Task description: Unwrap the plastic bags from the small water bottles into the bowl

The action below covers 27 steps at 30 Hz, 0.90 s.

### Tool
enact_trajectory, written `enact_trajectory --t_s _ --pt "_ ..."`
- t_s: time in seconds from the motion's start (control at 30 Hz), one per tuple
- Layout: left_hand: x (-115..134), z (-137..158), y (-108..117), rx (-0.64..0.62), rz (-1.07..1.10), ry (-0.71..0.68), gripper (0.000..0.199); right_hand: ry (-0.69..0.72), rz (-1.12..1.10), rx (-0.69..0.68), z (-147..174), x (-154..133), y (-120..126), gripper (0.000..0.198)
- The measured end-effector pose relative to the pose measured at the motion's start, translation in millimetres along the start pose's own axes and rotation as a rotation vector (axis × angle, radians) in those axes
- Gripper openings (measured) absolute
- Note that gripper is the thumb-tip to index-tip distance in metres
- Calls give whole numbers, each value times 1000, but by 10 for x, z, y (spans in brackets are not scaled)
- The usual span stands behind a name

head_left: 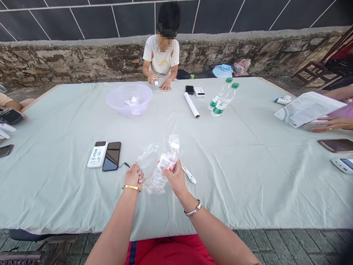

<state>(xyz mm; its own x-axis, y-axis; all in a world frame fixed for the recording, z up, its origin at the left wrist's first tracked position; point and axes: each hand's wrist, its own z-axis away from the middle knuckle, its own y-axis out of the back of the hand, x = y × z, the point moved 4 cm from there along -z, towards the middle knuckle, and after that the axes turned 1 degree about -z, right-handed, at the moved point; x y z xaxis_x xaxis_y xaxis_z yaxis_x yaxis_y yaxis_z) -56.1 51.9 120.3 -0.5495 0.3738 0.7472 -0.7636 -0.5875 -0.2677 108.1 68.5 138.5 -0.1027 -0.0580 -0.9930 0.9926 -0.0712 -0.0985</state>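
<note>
- Head view: a long table (248, 176) covered with a pale green cloth; the person's two bare forearms reach onto its near edge.
- Left hand (134, 176): fingers closed together on the edge of a clear plastic wrap (147, 156). A gold bangle sits on this wrist.
- Right hand (174, 177): fingers clamped around a small clear plastic bottle (164, 165) with a white and red label. A silver bracelet sits on this wrist.
- Bottle position: held just above the cloth, near the front edge of the table, tilted with its top pointing away and to the right. The wrap lies around and beside it; how much of the bottle it covers cannot be told.
- A white pen-like item (189, 173) lies on the cloth just right of the right hand.
- Left of the hands: a white power bank (97, 154) and a black phone (112, 156) lie side by side, touching or nearly so. A thin black cable runs from the phone toward the left hand.
- Centre of the table: a translucent bowl (118, 99) holding crumpled clear plastic, a white roll (191, 105), and two upright bottles with green caps (223, 99) standing just beside each other.
- Far side: a seated person in a light shirt (161, 59) has both hands on the table on a small item.
- Right edge: another person's hand (329, 124) rests by a printed paper sheet (307, 108); a phone (337, 145) lies nearby.
</note>
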Motion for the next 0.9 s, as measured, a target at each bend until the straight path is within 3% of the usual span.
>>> enact_trajectory --t_s 0.07,0.13,0.3,0.47,0.67,0.9 --pt "52 9 46 -3 -4 -4 48 16 -24 -7 -33 -46 8 53" --pt "59 45 63 -66 -23 14 52 -45 -130 -105 -61 -53 -5 56" --pt "105 246 48 -357 -122 117 54 -528 -620 -436 -37 141 -23 37" --pt "421 536 -52 -370 -10 -50 39 -790 -770 -521 126 424 18 46" --pt "622 901 -198 -410 82 -114 33 -915 -790 -520 430 670 -25 45" --pt "819 924 -11 -327 155 -255 29 -828 -731 -551 458 616 68 39"
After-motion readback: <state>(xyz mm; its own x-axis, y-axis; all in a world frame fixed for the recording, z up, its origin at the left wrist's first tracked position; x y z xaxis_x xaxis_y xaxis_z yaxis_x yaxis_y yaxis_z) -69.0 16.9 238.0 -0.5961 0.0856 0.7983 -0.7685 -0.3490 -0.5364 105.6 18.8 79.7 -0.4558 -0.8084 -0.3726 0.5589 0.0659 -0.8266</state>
